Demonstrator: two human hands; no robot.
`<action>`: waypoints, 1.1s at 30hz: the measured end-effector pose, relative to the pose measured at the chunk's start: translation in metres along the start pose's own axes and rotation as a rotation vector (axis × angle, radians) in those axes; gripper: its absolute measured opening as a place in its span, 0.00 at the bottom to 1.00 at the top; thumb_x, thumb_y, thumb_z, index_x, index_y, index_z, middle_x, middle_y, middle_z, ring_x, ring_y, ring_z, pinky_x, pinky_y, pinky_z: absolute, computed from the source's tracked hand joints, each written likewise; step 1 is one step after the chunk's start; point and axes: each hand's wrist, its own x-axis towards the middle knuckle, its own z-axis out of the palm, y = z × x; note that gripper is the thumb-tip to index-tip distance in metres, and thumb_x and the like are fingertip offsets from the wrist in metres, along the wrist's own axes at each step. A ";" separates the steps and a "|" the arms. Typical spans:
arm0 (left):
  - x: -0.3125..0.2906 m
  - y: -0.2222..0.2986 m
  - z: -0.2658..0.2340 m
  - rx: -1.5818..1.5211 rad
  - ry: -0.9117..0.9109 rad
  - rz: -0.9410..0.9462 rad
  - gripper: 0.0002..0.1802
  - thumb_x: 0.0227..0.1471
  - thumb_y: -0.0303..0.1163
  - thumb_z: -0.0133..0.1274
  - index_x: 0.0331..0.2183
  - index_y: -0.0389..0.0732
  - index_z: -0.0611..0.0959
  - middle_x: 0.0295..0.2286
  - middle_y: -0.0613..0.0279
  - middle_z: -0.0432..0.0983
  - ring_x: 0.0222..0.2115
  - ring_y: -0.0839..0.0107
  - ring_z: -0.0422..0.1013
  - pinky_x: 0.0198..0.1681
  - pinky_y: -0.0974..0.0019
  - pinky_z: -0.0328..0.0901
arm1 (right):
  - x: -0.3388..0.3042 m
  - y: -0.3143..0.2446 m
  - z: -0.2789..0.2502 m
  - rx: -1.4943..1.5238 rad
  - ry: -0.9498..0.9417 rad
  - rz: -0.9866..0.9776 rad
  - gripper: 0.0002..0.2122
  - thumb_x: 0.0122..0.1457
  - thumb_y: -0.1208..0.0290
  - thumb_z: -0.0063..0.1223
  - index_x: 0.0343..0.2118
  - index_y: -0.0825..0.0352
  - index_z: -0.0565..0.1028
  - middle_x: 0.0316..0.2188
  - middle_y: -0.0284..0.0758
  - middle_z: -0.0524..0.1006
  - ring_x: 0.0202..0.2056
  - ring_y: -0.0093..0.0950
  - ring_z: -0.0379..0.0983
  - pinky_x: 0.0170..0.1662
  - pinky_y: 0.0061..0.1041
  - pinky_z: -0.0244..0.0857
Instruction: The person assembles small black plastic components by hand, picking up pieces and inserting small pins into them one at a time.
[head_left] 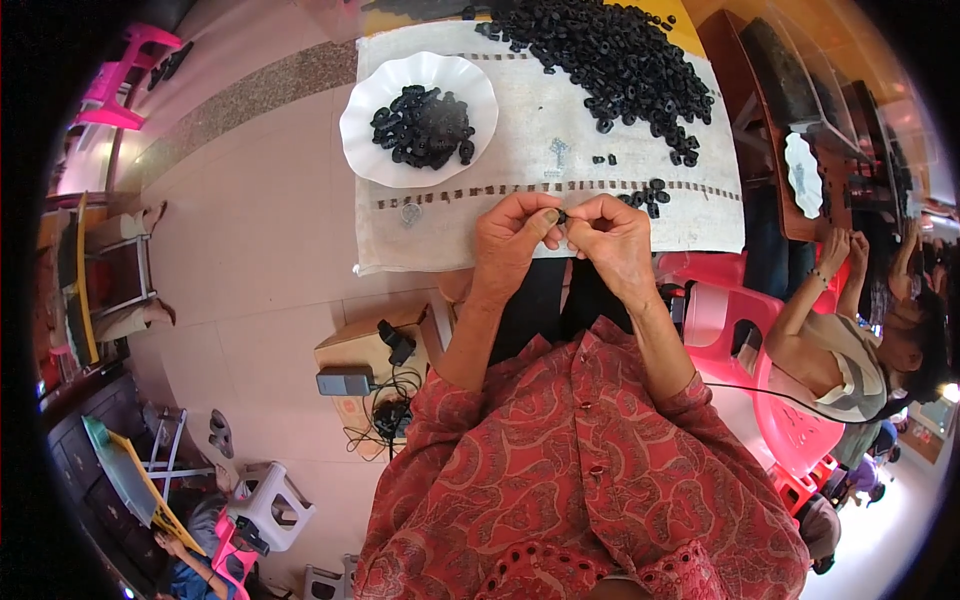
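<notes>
Just over the near edge of the cloth-covered table, my left hand [507, 240] and my right hand [616, 248] meet with fingertips pinched. Between them is a small black part [561, 215], mostly covered by the fingers, so its exact shape is hard to make out. A few black ring-like parts [655, 195] lie beside my right hand. Further off, a large heap of the same small black parts [620, 60] spreads over the far right of the table. A white scalloped plate [362, 150] at the left carries a smaller pile of black parts [425, 128].
The white cloth [480, 235] has rows of brown marks. On the floor at left, a cardboard box [340, 350] bears a grey device [345, 381] and tangled black cables [390, 415]. Pink plastic chairs [735, 310] stand at right, where another person [840, 350] works at a neighbouring table.
</notes>
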 end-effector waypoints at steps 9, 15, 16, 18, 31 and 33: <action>0.002 0.002 -0.002 0.127 -0.059 0.005 0.06 0.53 0.22 0.51 0.35 0.33 0.79 0.25 0.64 0.75 0.23 0.81 0.70 0.26 0.77 0.67 | 0.004 -0.008 -0.008 -0.093 -0.091 0.104 0.02 0.50 0.80 0.53 0.25 0.73 0.74 0.19 0.31 0.76 0.20 0.14 0.67 0.22 0.14 0.61; 0.000 0.004 -0.004 -0.013 -0.001 -0.025 0.06 0.53 0.23 0.52 0.35 0.32 0.80 0.25 0.65 0.75 0.23 0.80 0.70 0.25 0.76 0.67 | 0.005 0.003 -0.020 0.118 -0.278 0.051 0.05 0.57 0.78 0.52 0.35 0.73 0.76 0.24 0.35 0.77 0.25 0.20 0.74 0.29 0.17 0.69; 0.000 0.004 -0.005 -0.046 -0.004 -0.040 0.06 0.53 0.23 0.52 0.35 0.32 0.80 0.25 0.65 0.75 0.22 0.80 0.70 0.25 0.76 0.67 | 0.008 0.003 -0.023 0.119 -0.280 0.051 0.05 0.57 0.78 0.52 0.35 0.73 0.76 0.24 0.35 0.77 0.25 0.20 0.74 0.29 0.17 0.69; -0.001 0.005 -0.007 -0.072 -0.017 -0.055 0.07 0.52 0.23 0.53 0.35 0.32 0.80 0.25 0.64 0.75 0.22 0.80 0.70 0.24 0.76 0.66 | 0.012 0.005 -0.025 0.169 -0.350 0.103 0.05 0.56 0.77 0.54 0.34 0.72 0.76 0.23 0.34 0.77 0.24 0.20 0.74 0.27 0.16 0.68; 0.000 0.002 -0.004 -0.088 -0.006 -0.025 0.06 0.53 0.24 0.52 0.35 0.32 0.80 0.24 0.62 0.75 0.22 0.79 0.70 0.25 0.76 0.67 | 0.016 0.011 -0.012 0.159 -0.248 0.071 0.04 0.54 0.75 0.58 0.27 0.66 0.75 0.21 0.30 0.76 0.20 0.14 0.69 0.23 0.14 0.64; 0.000 0.001 0.001 -0.109 0.009 -0.030 0.06 0.54 0.24 0.52 0.34 0.32 0.80 0.24 0.62 0.75 0.22 0.79 0.70 0.25 0.76 0.67 | 0.014 0.009 -0.011 0.125 -0.231 0.066 0.04 0.54 0.74 0.58 0.27 0.66 0.75 0.21 0.30 0.76 0.20 0.14 0.69 0.23 0.14 0.63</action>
